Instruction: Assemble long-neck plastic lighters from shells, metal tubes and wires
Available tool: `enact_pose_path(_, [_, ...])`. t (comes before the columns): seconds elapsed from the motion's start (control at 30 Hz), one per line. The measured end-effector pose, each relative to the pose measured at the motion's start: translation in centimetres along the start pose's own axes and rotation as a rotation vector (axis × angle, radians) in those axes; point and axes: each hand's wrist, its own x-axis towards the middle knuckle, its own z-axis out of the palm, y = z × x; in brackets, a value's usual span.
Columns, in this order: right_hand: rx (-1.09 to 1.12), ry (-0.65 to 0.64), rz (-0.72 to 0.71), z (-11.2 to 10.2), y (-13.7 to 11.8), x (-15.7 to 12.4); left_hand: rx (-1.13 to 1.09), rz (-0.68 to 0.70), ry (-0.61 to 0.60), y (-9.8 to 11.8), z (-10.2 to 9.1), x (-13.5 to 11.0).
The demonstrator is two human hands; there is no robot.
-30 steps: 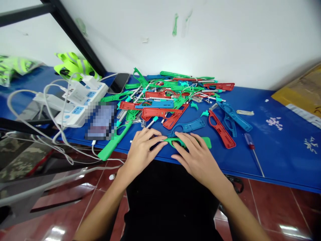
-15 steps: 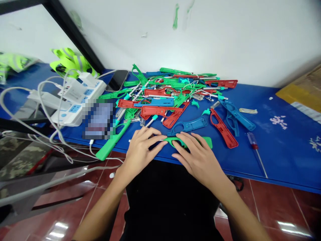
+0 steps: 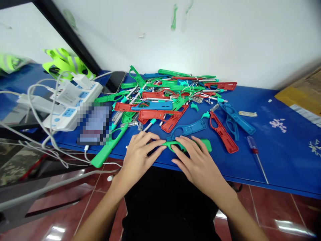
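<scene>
Only the view is shifted; the green casing point(image 3: 206, 145) is pinched at its tip by the left hand point(image 3: 140, 151), covered by the right hand point(image 3: 197, 161), fingers spread, grip unclear.

1 head view, forward and down

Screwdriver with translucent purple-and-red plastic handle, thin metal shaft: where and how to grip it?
Likely the thick plastic handle of the screwdriver, from above, gripping across its width. It lies flat on the blue tabletop; the handle is much thicker than the shaft, and the red plastic casing to its left lies apart.
</scene>
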Motion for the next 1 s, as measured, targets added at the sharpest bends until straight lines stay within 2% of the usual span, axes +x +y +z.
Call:
enact_pose_path(0.17, [0.125,0.042,0.094,-1.7,1.7,-1.6,-0.012,0.026,-0.032,0.3,-0.5,-0.1])
enact_pose_path(0.33, [0.154,0.003,0.085,-3.0,2.2,-3.5,-0.069,0.083,-0.111,1.1,-1.3,-0.2])
enact_pose_path(0.73, [0.262,0.025,0.304,-2.2,2.2,-6.3,-0.09,0.078,-0.175,1.0,-2.1,0.0])
enact_pose_path(1.0, [0.359,-0.03,0.372,-3.3,1.9,-5.7,-0.086,0.037,-0.254,0.8,-2.7,-0.8])
